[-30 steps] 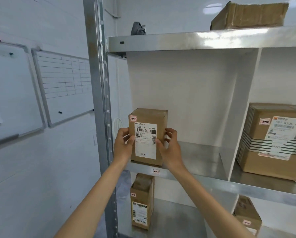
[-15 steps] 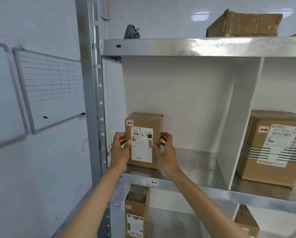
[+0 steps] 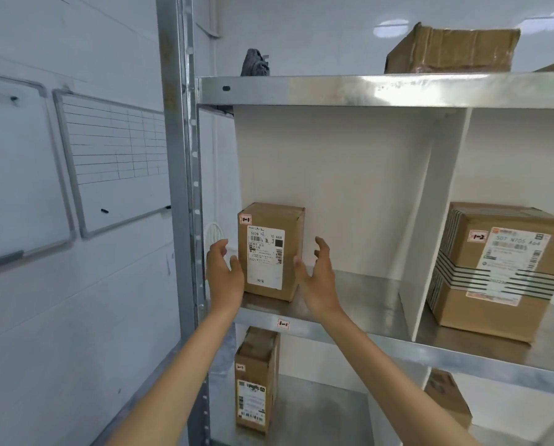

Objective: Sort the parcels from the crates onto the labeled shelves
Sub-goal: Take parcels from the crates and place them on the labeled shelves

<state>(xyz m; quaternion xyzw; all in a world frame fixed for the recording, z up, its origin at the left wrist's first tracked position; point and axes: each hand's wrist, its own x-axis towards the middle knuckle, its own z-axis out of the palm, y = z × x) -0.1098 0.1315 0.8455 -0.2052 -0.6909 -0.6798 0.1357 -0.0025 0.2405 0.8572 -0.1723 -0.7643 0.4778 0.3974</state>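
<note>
Here, upright brown parcel (image 3: 292,249) with white label (image 3: 265,257); left hand (image 3: 225,275) and right hand (image 3: 317,281) spread alongside.

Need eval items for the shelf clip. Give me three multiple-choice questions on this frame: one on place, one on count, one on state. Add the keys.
1. Where does the 1-1 parcel stand?
A. on the floor
B. in the left bay of the middle shelf
C. in a crate

2. How many parcels are in view on the middle shelf?
A. two
B. one
C. four

3. The left hand and right hand are:
A. both gripping the parcel
B. left gripping, right open
C. both open, one on each side of the parcel

Key:
1 B: the parcel sits on the steel just above the 1-1 label.
2 A: only the 1-1 parcel and the 1-2 parcel stand there.
3 C: the fingers of both hands are spread and do not wrap round the box.
</note>
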